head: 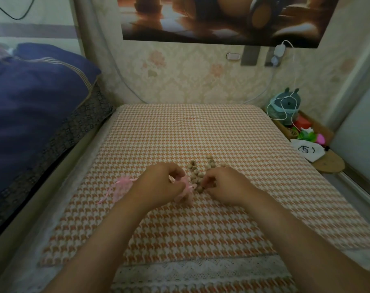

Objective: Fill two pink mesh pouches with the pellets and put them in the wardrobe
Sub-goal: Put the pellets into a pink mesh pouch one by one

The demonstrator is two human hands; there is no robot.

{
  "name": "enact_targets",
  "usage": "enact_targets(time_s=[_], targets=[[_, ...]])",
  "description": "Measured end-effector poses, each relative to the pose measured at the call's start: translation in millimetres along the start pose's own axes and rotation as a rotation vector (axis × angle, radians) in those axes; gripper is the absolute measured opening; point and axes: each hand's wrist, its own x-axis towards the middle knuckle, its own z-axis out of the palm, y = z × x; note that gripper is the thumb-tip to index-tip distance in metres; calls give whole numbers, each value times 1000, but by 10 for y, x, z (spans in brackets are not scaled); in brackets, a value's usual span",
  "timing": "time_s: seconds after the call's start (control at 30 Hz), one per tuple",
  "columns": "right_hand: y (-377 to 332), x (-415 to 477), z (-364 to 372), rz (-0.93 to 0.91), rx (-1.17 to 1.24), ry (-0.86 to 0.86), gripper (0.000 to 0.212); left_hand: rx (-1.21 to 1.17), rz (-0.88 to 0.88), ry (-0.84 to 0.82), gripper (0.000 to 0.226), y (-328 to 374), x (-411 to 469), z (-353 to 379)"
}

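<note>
A pile of small tan pellets (196, 174) lies on the orange-and-white houndstooth cloth (190, 140) in front of me. My left hand (160, 185) grips the mouth of a pink mesh pouch (185, 194) that hangs out below its fingers. Just right of it, my right hand (224, 186) pinches pellets at the near edge of the pile. A second pink mesh pouch (121, 187) with a trailing ribbon lies flat on the cloth to the left of my left hand.
A dark blue quilt (31, 106) is heaped on the bed at the left. At the right edge sit a teal plush toy (286, 104) wrapped in a white cable, bright toys and a white drawstring bag (307, 151). The patterned wall is behind the cloth.
</note>
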Motion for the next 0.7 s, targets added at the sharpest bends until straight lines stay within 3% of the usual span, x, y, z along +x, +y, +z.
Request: enact_targets(time_s=[0.4,0.57,0.7], targets=[[-171,108,160,-27,-136,109,14,-39,20,-126,30,-125,9,-100],[-327,44,-83,-124,171,336,12,-72,24,-108,34,-120,31,-91],[-493,-65,-88,-257,217,284,13,-119,71,-109,24,-72,29,-85]])
